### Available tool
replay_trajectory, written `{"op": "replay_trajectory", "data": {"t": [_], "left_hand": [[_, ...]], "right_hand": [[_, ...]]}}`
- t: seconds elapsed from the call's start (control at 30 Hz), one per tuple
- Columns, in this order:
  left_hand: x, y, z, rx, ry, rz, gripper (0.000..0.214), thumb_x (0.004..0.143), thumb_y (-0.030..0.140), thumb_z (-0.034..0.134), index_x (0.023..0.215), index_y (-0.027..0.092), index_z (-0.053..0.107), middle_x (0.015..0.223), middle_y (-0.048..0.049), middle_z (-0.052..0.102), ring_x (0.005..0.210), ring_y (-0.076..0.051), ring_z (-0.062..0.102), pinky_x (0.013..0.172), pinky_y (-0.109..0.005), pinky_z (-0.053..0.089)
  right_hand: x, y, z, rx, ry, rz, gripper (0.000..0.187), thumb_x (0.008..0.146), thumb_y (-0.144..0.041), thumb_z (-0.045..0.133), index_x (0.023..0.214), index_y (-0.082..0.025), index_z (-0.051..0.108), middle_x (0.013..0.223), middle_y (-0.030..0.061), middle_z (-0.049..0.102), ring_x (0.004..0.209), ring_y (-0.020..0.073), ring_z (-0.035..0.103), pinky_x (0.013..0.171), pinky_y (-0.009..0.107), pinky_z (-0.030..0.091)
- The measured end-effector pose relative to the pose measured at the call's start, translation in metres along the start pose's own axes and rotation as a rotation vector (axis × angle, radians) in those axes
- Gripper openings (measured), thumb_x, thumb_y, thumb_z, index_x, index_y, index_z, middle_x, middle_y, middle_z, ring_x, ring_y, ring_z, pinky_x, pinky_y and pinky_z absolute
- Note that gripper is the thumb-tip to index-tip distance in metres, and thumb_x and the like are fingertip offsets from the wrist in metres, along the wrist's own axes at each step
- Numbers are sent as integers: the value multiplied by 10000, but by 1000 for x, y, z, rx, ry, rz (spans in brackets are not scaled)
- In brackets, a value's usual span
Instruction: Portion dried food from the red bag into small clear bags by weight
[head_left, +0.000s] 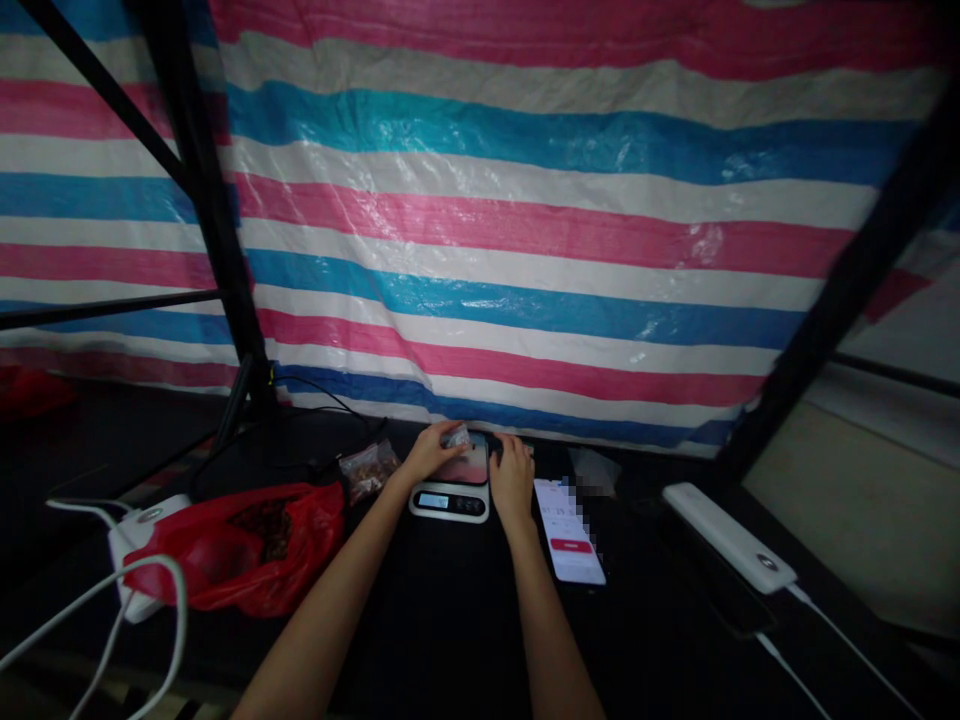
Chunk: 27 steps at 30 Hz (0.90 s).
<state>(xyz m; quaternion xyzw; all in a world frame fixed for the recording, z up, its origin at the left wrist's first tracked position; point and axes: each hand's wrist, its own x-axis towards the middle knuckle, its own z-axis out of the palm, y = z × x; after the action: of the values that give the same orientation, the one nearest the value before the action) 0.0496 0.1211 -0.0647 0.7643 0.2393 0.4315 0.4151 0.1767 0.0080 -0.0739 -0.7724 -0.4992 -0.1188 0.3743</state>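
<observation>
A white digital kitchen scale (418, 514) with a lit display sits in front of me on the black table. Its platform (471, 470) looks pinkish. At the platform's upper left, my left hand (432, 452) is closed on a small clear plastic bag (457, 437), whose contents I cannot make out. My right hand (514, 474) rests along the scale's right side, fingers stretched forward and apart, with nothing visible in it. Left of the scale lies a clear bag of reddish-brown pieces (369, 470). Nearer me, a red plastic bag (300, 545) gapes around dark brown pieces (268, 525).
A lit phone (570, 545) lies right of my right hand. Farther right are a white power bank (727, 537) and a dark device with cables. A white device (124, 550) with looping cables is at left. Behind hangs a striped tarp (510, 300) between black posts.
</observation>
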Motion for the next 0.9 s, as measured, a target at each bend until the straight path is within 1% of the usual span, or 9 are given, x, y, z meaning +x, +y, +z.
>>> {"op": "replay_trajectory", "data": {"t": [0.1, 0.2, 0.3, 0.43, 0.57, 0.63, 0.73, 0.8, 0.9], "left_hand": [[-5, -3, -1, -90, 110, -58, 413, 511, 277, 732, 907, 184, 662, 917, -69, 651, 895, -225, 571, 883, -335, 380], [-10, -3, -3, -154, 164, -95, 394, 506, 277, 732, 879, 169, 666, 892, -62, 658, 884, -221, 576, 878, -340, 391], [-11, 0, -6, -280, 167, -130, 392, 536, 310, 722, 881, 134, 663, 888, -81, 666, 871, -222, 588, 863, -340, 406], [-8, 4, -13, -631, 194, -185, 447, 639, 406, 646, 973, 111, 630, 989, -114, 644, 918, -208, 589, 858, -317, 414], [-6, 5, -21, -842, 275, -200, 492, 658, 483, 604, 995, 126, 621, 1039, -116, 626, 926, -198, 593, 860, -312, 418], [-7, 7, -24, -854, 233, -211, 504, 652, 490, 609, 1001, 127, 622, 1036, -117, 629, 919, -202, 597, 868, -321, 415], [-11, 11, -22, -825, 140, -228, 490, 657, 463, 623, 1008, 121, 625, 1030, -125, 632, 948, -217, 588, 894, -330, 397], [-14, 15, -20, -761, 84, -229, 459, 662, 430, 633, 1001, 120, 632, 1038, -128, 630, 978, -228, 573, 899, -331, 390], [-17, 18, -16, -616, 7, -197, 420, 658, 395, 647, 981, 127, 644, 1038, -117, 631, 980, -232, 569, 882, -322, 397]], "right_hand": [[3, -17, 0, -127, -102, -63, 295, 800, -218, 455, 1086, -222, 529, 1130, 86, 522, 1052, 243, 426, 841, 398, 328], [7, -27, 7, -214, -173, -76, 285, 799, -248, 488, 1075, -217, 553, 1109, 94, 534, 1036, 245, 425, 824, 401, 311], [11, -29, 16, -248, -170, -68, 197, 793, -242, 500, 943, -209, 623, 1021, 93, 576, 982, 242, 450, 800, 394, 306], [13, -24, 26, -186, -138, -65, 185, 790, -165, 481, 786, -192, 664, 891, 92, 614, 912, 220, 504, 782, 363, 314], [15, -20, 28, 76, -67, -36, 205, 785, -143, 466, 862, -171, 654, 863, 87, 647, 836, 196, 570, 773, 326, 363], [19, -21, 24, 308, 28, 35, 191, 787, -204, 477, 870, -155, 642, 821, 76, 665, 763, 182, 595, 738, 299, 403], [26, -31, 13, 592, 156, 137, 210, 753, -314, 522, 776, -141, 640, 720, 60, 669, 666, 176, 606, 677, 277, 441], [31, -41, 5, 700, 178, 143, 222, 728, -343, 544, 750, -144, 640, 709, 54, 670, 654, 174, 608, 662, 272, 452], [34, -56, -3, 744, 144, 64, 214, 724, -342, 544, 741, -154, 644, 711, 40, 671, 654, 164, 604, 666, 265, 454]]}}
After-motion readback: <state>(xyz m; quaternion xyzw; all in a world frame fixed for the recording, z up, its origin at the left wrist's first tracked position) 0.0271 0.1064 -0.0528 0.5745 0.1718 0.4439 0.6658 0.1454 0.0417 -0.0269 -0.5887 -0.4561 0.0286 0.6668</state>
